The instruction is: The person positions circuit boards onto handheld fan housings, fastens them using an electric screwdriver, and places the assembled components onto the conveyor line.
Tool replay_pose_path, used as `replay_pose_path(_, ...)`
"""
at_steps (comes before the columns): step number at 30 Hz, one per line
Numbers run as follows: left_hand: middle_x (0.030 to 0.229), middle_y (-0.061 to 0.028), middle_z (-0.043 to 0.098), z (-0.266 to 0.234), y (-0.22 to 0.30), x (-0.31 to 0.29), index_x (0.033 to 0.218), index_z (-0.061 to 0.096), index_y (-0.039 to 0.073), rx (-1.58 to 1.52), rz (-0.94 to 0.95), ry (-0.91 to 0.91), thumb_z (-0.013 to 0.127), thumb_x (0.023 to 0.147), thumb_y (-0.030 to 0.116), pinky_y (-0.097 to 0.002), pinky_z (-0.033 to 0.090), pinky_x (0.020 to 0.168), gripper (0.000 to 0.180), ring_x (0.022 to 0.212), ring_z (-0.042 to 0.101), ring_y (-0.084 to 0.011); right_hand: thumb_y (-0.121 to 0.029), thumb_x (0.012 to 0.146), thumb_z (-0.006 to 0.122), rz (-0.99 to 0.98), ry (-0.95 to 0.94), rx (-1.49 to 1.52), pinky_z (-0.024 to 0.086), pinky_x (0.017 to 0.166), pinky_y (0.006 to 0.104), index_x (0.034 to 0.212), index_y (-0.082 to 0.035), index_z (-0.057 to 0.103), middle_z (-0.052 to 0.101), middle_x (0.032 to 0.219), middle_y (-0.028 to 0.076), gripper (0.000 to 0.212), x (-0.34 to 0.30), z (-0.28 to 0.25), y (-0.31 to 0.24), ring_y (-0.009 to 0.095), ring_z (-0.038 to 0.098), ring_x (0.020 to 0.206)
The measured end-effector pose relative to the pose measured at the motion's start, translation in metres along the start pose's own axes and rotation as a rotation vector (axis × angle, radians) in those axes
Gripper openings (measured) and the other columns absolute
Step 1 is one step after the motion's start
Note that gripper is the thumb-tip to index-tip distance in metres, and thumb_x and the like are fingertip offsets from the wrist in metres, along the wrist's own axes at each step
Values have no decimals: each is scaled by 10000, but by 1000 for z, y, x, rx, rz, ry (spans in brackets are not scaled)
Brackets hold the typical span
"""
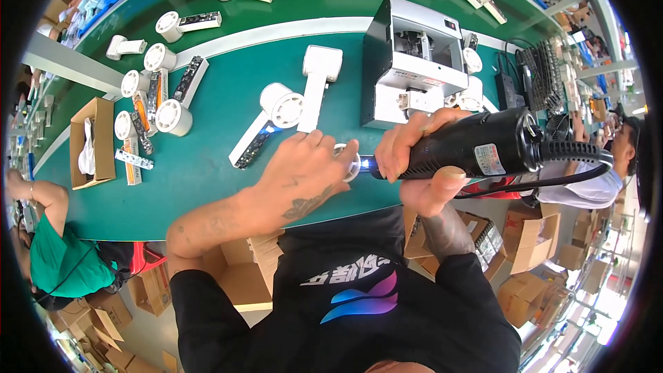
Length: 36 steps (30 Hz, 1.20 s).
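Reading the clock from where the hands meet, above the near edge of a green desk (235, 62). Clamped in the right hand (407, 141), its grip wrapped around the front part: a black power driver (476, 139), lying toward three o'clock, probably held so close to the nose to steady the bulk and aim the blue-lit tip. Off its rear at three o'clock, a thick black cable (577, 154), curling clear of the fingers. Coming in from eight o'clock, the left hand (297, 166), its grip seemingly closed on a white round piece (356, 170), right at the glowing tip; mostly hidden by fingers, so impossible to tell how deep the hold. Probably pinched there to stop any twisting. Near, at ten o'clock, a white fan (280, 105) with its handle laid open; just beside, at eleven, a white fan body (322, 65). At one o'clock, a grey machine (414, 62), perhaps set there to suit the right arm. Between nine and ten, grouped white fans (173, 117), handles exposed, perhaps for easy access. At nine, a cardboard box (103, 135).
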<state>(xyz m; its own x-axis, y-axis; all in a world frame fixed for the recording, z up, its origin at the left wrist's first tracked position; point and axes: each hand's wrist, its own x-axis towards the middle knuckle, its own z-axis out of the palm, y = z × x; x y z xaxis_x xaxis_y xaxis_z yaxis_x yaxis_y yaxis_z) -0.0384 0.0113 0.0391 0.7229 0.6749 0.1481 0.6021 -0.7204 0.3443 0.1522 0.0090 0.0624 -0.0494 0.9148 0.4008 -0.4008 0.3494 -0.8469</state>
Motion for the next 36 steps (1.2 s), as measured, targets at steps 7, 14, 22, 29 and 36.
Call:
replay_pose_path(7, 887, -105, 620, 2, 9, 7, 1244, 608, -2, 88, -41, -37, 787, 797, 280, -356, 488, 749, 559, 906, 604, -254, -558, 815, 796, 58, -144, -81, 428, 438, 329, 1107, -40, 460, 555, 688, 110, 683, -2, -3, -3, 201, 518, 505)
replay_pose_path(14, 879, -121, 647, -48, -6, 0, 1168, 655, 58, 53, -28, -65, 800, 775, 306, -397, 550, 701, 487, 876, 660, -292, -694, 938, 523, -260, 16, 314, 394, 361, 283, 1117, -81, 464, 470, 634, 27, 641, -3, -27, -38, 133, 459, 443)
replay_pose_path(22, 1089, -133, 691, -88, -145, 55, 1252, 633, 88, -9, -121, 413, 760, 837, 421, -435, 508, 902, 547, 1026, 646, -337, -670, 1009, 367, -85, 466, 200, 324, 371, 276, 1130, -125, 482, 387, 589, 2, 570, -32, -76, -28, 117, 354, 400)
replay_pose_path(29, 1194, -146, 685, -30, -246, 164, 1289, 637, 174, 183, -436, 161, 667, 873, 511, -513, 502, 950, 536, 1156, 615, -373, -604, 1043, 367, 216, 550, 180, 352, 450, 313, 1145, -122, 440, 395, 600, 17, 498, -71, -78, 2, 138, 376, 435)
replay_pose_path(36, 1580, -120, 397, -87, -339, 116, 1457, 516, 336, 367, -888, 6, 694, 830, 227, -520, 294, 1180, 660, 1481, 307, -375, -505, 1073, 381, 268, 570, 642, 349, 489, 273, 1314, -50, 483, 399, 760, 18, 525, -89, -107, -47, 102, 375, 554)
